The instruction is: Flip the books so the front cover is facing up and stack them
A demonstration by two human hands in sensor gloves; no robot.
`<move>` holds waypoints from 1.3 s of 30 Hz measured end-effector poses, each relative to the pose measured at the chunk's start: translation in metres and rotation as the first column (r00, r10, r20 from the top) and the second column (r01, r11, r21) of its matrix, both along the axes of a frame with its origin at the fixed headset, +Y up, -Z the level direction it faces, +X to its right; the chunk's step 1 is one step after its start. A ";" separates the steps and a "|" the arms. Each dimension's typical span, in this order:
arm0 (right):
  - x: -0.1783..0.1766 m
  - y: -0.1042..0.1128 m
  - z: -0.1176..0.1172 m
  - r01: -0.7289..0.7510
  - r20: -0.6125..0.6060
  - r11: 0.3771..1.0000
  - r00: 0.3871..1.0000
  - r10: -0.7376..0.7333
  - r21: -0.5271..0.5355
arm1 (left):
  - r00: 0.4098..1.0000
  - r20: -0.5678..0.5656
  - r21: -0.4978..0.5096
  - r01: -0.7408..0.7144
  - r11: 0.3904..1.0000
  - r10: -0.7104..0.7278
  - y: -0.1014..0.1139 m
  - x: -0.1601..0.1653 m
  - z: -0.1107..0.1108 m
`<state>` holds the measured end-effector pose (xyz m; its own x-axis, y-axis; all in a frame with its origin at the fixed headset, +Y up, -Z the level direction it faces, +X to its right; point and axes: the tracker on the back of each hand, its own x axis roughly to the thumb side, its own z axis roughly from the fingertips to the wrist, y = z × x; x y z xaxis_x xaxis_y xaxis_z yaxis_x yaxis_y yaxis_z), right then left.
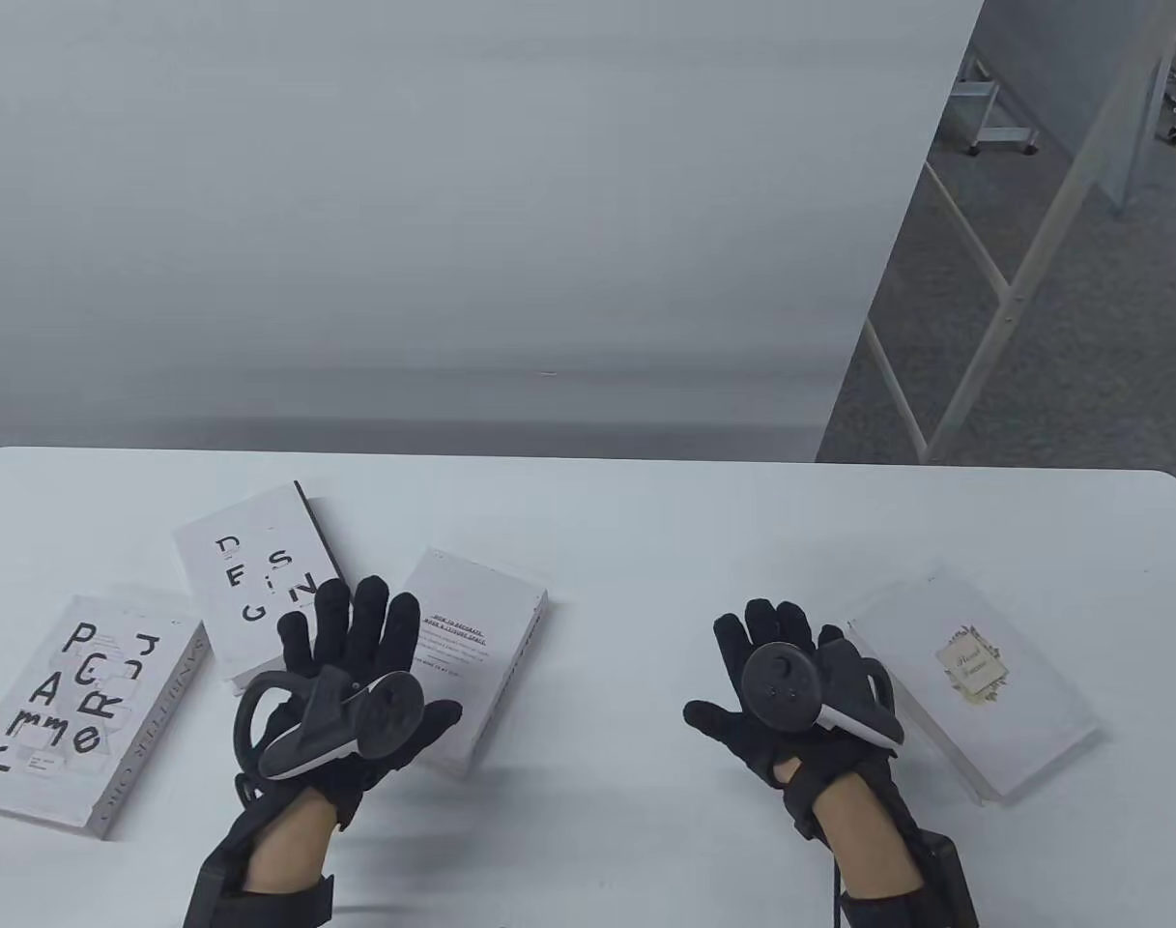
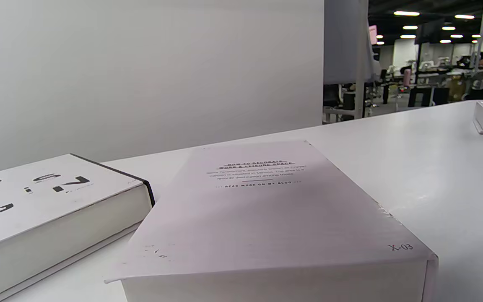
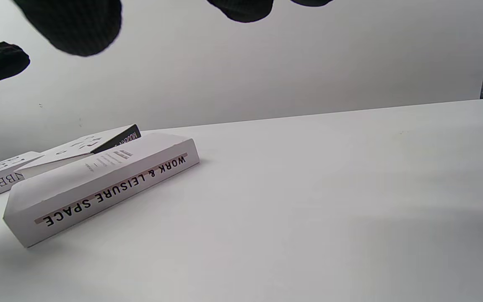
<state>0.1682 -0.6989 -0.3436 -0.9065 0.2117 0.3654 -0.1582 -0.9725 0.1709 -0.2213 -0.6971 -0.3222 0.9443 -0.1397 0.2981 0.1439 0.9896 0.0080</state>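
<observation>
Books lie flat on the white worktop (image 1: 645,541), four of them, none stacked. Farthest to my left is one with scattered black letters on its cover (image 1: 71,710). Next to it, a little farther back, is the "DESIGN" book (image 1: 249,580), cover up, dark spine on its right side. Just beside that sits the "Work & Leisure Space" book (image 1: 476,657), showing a face with only a small block of text; from the left wrist view its near corner is marked X-03 and its cover edge lifts slightly. Well apart on my right is a white book with a small floral label (image 1: 974,691).

My left hand (image 1: 351,677) hovers palm down with fingers spread, over the gap between the "DESIGN" book and the "Work & Leisure Space" book, overlapping both from above; I cannot tell whether it touches either. Its grip is wide and holds nothing.

My right hand (image 1: 786,696) is spread flat over bare worktop, just left of the labelled book, grip wide and empty. In the right wrist view its fingertips (image 3: 78,25) hang clear above the surface.
</observation>
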 end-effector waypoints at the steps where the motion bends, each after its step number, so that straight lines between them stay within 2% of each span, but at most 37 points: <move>1: 0.000 -0.001 -0.001 0.000 0.000 1.000 1.000 0.000 -0.004 | 1.000 0.000 -0.002 0.000 1.000 0.000 0.000 0.000 0.000; 13: 0.006 -0.001 0.000 -0.002 0.025 1.000 1.000 0.002 -0.012 | 0.999 0.035 -0.021 -0.017 1.000 0.018 -0.007 0.003 -0.002; 21: 0.012 -0.002 -0.001 0.015 0.040 1.000 0.999 -0.014 -0.026 | 0.999 0.039 -0.052 -0.012 0.999 0.014 -0.026 0.005 -0.012; 24: 0.011 -0.002 0.000 0.015 0.036 0.999 0.999 -0.014 -0.037 | 0.998 0.049 -0.057 0.029 0.998 -0.026 -0.039 0.011 -0.022; 27: 0.010 -0.003 0.001 0.007 0.026 0.999 1.000 -0.006 -0.046 | 0.988 0.065 -0.063 0.144 0.988 -0.140 -0.058 0.016 -0.038; 31: 0.008 -0.004 0.000 0.023 0.020 0.998 1.000 -0.022 -0.050 | 0.998 0.012 -0.123 0.055 0.991 -0.054 -0.061 0.012 -0.051; 34: 0.006 -0.005 -0.001 0.014 0.014 0.998 1.000 -0.013 -0.060 | 0.995 -0.024 -0.139 0.097 0.985 -0.101 -0.061 0.007 -0.060; 38: 0.005 -0.006 -0.001 0.017 0.010 0.998 1.000 -0.016 -0.068 | 0.972 -0.058 -0.195 0.210 0.958 -0.226 -0.072 0.005 -0.067; 39: 0.005 -0.006 -0.001 0.014 0.013 0.997 1.000 -0.014 -0.070 | 0.979 -0.066 -0.181 0.180 0.967 -0.194 -0.073 0.005 -0.067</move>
<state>0.1732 -0.7047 -0.3443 -0.9075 0.2491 0.3381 -0.1742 -0.9559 0.2365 -0.2164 -0.7702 -0.3892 0.9286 -0.2690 0.2557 0.3193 0.9302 -0.1809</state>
